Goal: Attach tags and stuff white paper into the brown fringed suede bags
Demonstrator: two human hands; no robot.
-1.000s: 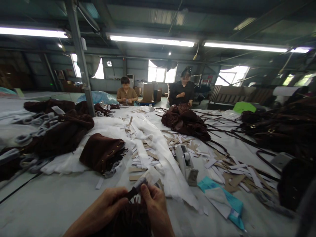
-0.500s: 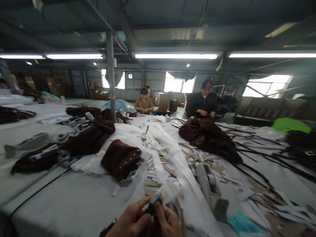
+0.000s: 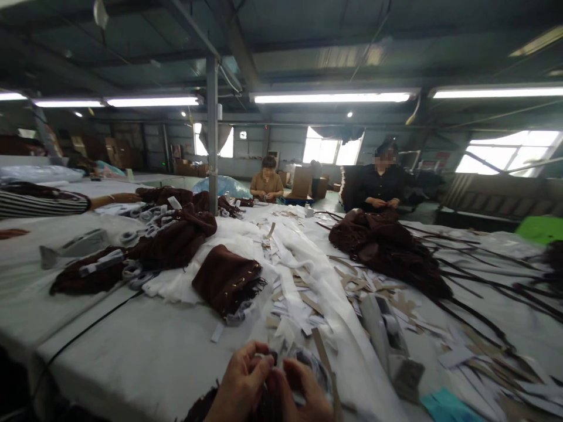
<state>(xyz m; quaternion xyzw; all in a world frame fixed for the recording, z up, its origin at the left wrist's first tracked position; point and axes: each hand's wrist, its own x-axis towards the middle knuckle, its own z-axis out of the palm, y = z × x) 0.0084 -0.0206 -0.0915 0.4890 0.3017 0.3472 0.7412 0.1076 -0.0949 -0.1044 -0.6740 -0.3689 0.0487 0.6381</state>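
Low in the middle, my left hand [image 3: 244, 378] is closed, thumb and forefinger pinching a small dark end of a brown fringed piece [image 3: 203, 405]. Close against it, my right hand [image 3: 305, 390] has curled fingers on the same brown piece, most of which is hidden under both hands or below the picture. Just beyond my fingers is some crumpled clear plastic [image 3: 314, 366]. Farther off lies a dark brown bag [image 3: 224, 278] with gold eyelets and a fringed edge. A grey tape dispenser [image 3: 389, 346] stands to the right of my hands.
Brown bags lie heaped at left [image 3: 176, 240] and right [image 3: 387, 249], with long straps trailing. Paper and card scraps [image 3: 352, 284] cover the table's middle. A co-worker's striped sleeve [image 3: 44, 199] reaches in at left. Two people sit beyond the table. A metal post [image 3: 212, 135] rises behind.
The view has swung left, so things sit farther right. A co-worker's striped arm has come in at left. My right fingers have lifted off the plastic-covered bit, and my hands are slightly apart at the tips.
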